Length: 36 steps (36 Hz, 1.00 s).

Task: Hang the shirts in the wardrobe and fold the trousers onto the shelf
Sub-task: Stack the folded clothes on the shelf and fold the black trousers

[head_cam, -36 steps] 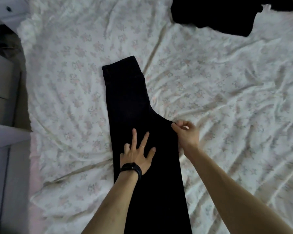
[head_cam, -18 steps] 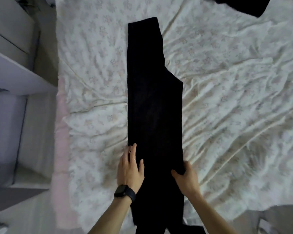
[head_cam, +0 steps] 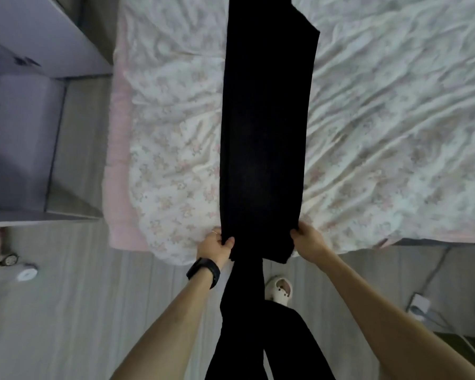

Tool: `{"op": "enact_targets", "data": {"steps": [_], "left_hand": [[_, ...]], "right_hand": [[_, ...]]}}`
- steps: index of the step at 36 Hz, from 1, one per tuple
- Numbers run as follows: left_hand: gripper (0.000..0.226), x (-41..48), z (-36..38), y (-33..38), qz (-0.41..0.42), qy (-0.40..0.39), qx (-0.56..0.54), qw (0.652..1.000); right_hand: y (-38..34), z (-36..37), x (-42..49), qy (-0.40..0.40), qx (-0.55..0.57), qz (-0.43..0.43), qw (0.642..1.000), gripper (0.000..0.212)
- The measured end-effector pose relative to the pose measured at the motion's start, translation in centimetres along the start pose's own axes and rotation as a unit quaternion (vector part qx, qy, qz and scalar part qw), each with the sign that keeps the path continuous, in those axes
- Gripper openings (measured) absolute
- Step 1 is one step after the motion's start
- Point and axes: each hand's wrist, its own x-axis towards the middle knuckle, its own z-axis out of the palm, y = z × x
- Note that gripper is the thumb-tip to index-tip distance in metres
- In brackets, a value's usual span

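Black trousers (head_cam: 263, 133) lie lengthwise on the bed, folded leg over leg, with the waist end running out of the top of the head view. My left hand (head_cam: 215, 246) grips the trousers' left edge near the hem at the bed's front edge, thumb on top of the fabric. My right hand (head_cam: 307, 241) grips the right edge at the same height. The hem end hangs slightly over the bed's edge.
The bed carries a crumpled floral sheet (head_cam: 395, 133). A grey cabinet (head_cam: 25, 119) stands to the left. On the wooden floor lie a small clock (head_cam: 9, 259), a white round object (head_cam: 26, 274) and a cable with an adapter (head_cam: 420, 304). My black-clad legs and a white slipper (head_cam: 279, 289) are below.
Both hands slid down the trousers from the knee area to the hem end and now grip both edges. The view tilted down toward the bed's edge and floor.
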Motion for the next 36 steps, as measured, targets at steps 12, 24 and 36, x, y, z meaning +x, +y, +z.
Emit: {"op": "enact_targets", "data": {"steps": [12, 24, 36], "left_hand": [[0.037, -0.9, 2.0, -7.1, 0.041, -0.107, 0.111, 0.987], [0.025, -13.4, 2.5, -11.5, 0.091, 0.033, 0.02, 0.995], [0.033, -15.8, -0.1, -8.2, 0.045, -0.038, 0.094, 0.994]], "right_hand": [[7.9, 6.7, -3.6, -0.028, 0.005, 0.005, 1.0, 0.024], [10.4, 11.7, -14.2, 0.111, 0.179, 0.006, 0.978, 0.019], [8.5, 11.0, -17.4, 0.104, 0.24, -0.03, 0.965, 0.011]]}}
